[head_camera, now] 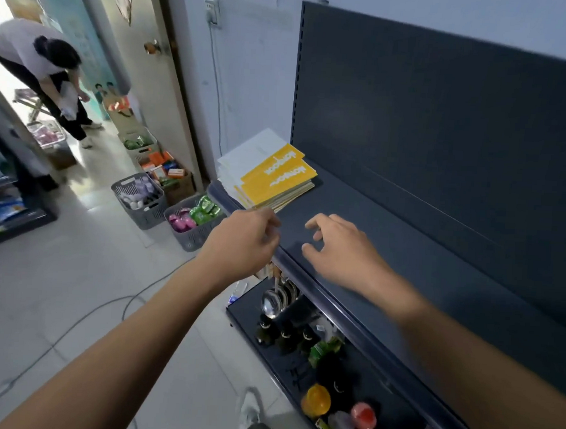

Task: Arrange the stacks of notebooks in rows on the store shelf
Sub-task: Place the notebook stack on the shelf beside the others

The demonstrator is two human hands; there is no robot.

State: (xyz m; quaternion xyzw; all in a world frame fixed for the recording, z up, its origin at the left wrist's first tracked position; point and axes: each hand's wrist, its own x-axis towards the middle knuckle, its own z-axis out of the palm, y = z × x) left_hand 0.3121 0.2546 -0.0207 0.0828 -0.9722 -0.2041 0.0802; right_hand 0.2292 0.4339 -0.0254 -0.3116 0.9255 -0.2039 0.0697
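Here, notebooks (273,177): one untidy stack with yellow covers on top, at the left end of the top shelf (388,239).
Left hand (244,238): fingers curled at the stack's near corner; I cannot tell whether it pinches a cover.
Right hand (342,250): relaxed, fingers spread over bare shelf, holding nothing.
Around: bottles (285,337) and ladles (272,302) below; grey baskets (141,203) on the floor.
Writing: white letters on the yellow covers, too blurred to read.
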